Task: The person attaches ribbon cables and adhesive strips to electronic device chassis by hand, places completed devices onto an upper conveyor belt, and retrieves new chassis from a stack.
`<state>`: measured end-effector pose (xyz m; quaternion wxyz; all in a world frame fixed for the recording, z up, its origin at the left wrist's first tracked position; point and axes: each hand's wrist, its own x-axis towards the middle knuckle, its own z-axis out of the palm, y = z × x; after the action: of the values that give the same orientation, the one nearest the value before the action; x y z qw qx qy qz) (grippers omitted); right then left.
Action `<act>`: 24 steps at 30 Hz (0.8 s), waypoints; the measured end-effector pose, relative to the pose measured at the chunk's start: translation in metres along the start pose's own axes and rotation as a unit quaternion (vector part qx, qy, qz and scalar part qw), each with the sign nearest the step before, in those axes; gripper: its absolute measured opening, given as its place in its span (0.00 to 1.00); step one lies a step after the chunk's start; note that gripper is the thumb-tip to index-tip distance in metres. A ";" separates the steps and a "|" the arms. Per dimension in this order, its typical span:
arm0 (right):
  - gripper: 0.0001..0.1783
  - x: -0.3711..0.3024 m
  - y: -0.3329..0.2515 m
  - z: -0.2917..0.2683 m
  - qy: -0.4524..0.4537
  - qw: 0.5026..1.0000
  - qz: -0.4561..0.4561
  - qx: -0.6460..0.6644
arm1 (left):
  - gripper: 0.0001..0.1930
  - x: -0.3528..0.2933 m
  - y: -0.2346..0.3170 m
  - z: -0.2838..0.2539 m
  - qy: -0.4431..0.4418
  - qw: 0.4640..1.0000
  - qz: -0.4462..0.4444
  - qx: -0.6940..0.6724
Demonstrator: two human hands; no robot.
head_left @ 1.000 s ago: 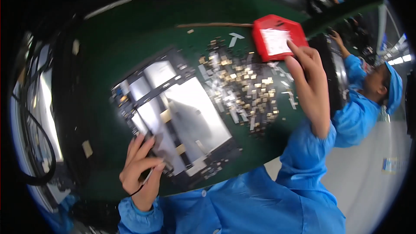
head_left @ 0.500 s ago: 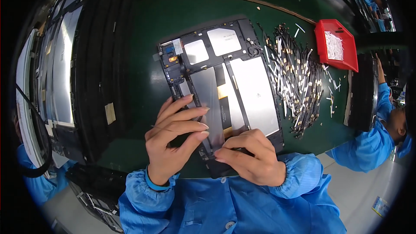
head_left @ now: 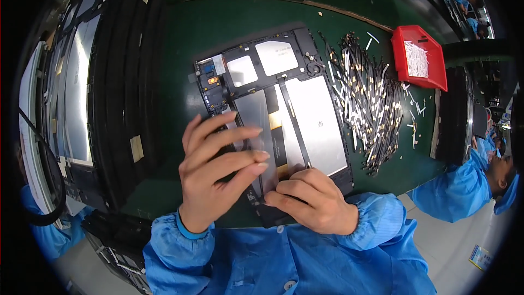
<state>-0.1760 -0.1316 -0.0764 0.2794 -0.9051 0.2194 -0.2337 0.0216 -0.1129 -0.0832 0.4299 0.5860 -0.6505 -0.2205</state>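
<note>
An open tablet housing (head_left: pixel 246 97) lies tilted on the green table, black-framed with silver metal plates and a small circuit board at its upper left. A strip of clear film (head_left: pixel 263 147) runs lengthwise over its left-middle part. My left hand (head_left: pixel 210 172) is over the housing's left edge, fingers stretched and spread, thumb close to the index finger beside the film. At the housing's lower edge, my right hand (head_left: pixel 311 199) is closed, thumb and index finger pinched near the film's lower end. What lies between those fingertips is hidden.
Right of the housing lies a heap of thin black cables (head_left: pixel 371 109) with white and gold pieces. A red bin (head_left: pixel 401 54) holds white strips. Black frames (head_left: pixel 117 93) are stacked at left. A person in blue (head_left: pixel 458 191) sits at far right.
My left hand has lifted slightly and its fingers have spread further. The right hand stays pinched at the lower edge. The whole view has shifted slightly.
</note>
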 end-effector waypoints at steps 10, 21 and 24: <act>0.15 -0.001 -0.003 0.002 -0.002 1.000 0.024 -0.011 | 0.04 0.013 -0.010 0.007 -0.032 0.998 0.003 0.062; 0.15 -0.002 -0.005 0.000 -0.016 0.999 0.020 -0.021 | 0.12 0.012 -0.006 0.006 -0.025 0.998 -0.030 0.040; 0.14 0.001 -0.005 0.000 -0.005 1.000 0.020 -0.023 | 0.15 0.011 -0.006 0.004 -0.023 0.998 -0.052 0.003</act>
<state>-0.1742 -0.1287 -0.0732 0.2643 -0.9078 0.2417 -0.2182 0.0221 -0.1251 -0.0866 0.4009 0.6154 -0.6293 -0.2541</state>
